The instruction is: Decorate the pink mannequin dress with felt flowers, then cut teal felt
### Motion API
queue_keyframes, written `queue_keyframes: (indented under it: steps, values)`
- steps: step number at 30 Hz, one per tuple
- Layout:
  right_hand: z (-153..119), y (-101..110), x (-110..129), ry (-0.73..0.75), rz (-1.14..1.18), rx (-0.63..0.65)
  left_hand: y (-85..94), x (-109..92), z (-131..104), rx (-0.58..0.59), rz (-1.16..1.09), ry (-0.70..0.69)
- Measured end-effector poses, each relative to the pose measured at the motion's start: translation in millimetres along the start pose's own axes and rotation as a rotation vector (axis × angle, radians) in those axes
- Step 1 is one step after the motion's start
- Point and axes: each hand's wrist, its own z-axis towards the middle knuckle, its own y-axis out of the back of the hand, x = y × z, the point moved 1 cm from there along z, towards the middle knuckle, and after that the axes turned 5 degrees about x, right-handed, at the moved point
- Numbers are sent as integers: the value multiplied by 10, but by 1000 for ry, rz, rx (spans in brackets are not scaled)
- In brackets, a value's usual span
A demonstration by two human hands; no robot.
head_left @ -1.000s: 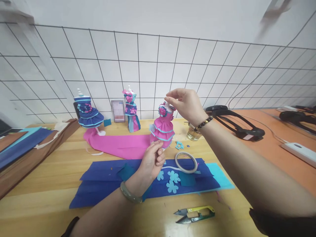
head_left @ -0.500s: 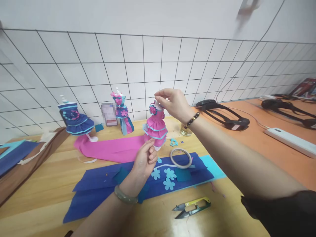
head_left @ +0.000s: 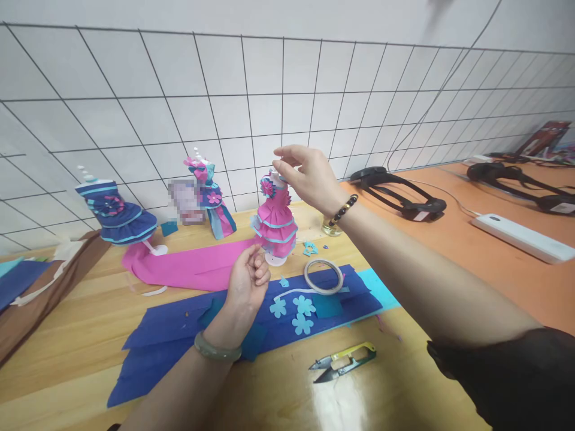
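A small stand in a pink tiered dress [head_left: 275, 222] with light blue trim stands upright at the centre. My right hand [head_left: 306, 173] is at its top, thumb and fingers curled round the neck area; what they grip is hidden. My left hand [head_left: 250, 274] is closed at the lower left of the skirt, and anything in it is too small to name. Below lie light blue paper flowers [head_left: 302, 324] on dark blue paper [head_left: 278, 344], with a tape roll [head_left: 323, 276] beside them.
A blue dress stand [head_left: 128, 221] and a pink-and-blue one [head_left: 214, 203] stand left of centre. Thread snips [head_left: 344, 362] lie in front. Black headsets [head_left: 404, 200] and a white power strip [head_left: 521, 238] rest on the orange surface at right.
The camera view has shifted, moving the scene slightly left and up. My left hand sits slightly lower relative to the pink skirt, uncovering its white base. My right hand stays at the top.
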Motion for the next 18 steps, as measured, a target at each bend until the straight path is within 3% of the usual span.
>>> queue_keyframes:
  steps: [3,7,9,12,14,18]
  values:
    - [-185,113,31,-13,4,-107,-4,-12,-14,-28,3,-34]
    - [-727,193,-15,-67,0,-220,-5,-8,-37,-86,7,-71]
    - [-1071,151,-89,-114,13,-93,-7,6,-44,-90,21,-83]
    - [-1556,41,-180,-77,73,297,-13,33,-51,-66,35,-84]
    - [-1800,-8,-200,-36,73,489,-17,49,-54,-50,41,-80]
    - [-2040,-44,-164,-5,21,627,-13,85,-56,-39,61,-74]
